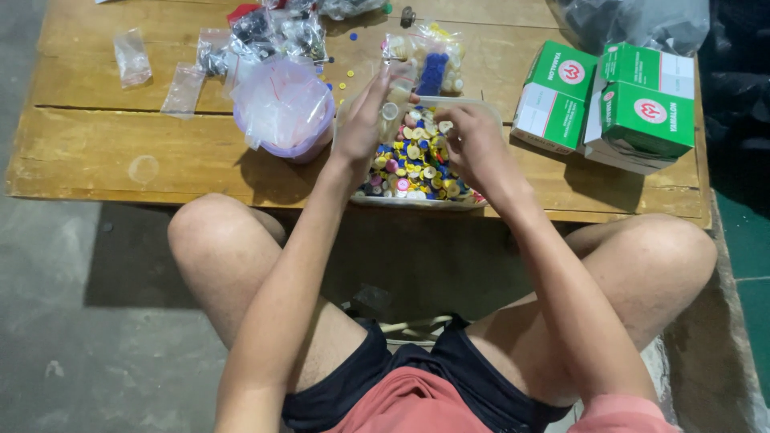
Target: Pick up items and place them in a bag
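Seated at the near edge of the tabletop [96, 152], knees under it; clear tray [417, 200] of mixed coloured buttons [413, 164] sits at that edge, centred between both arms, presumably so either hand reaches it. Left hand [361, 120] has its grip closed around a small clear bag [393, 100] held upright above the tray; right hand [473, 140] is pinched, fingertips together over the buttons, content too small to tell. Farther back: purple tub [285, 128] lined with bags, left; green boxes [609, 104] toward the right edge.
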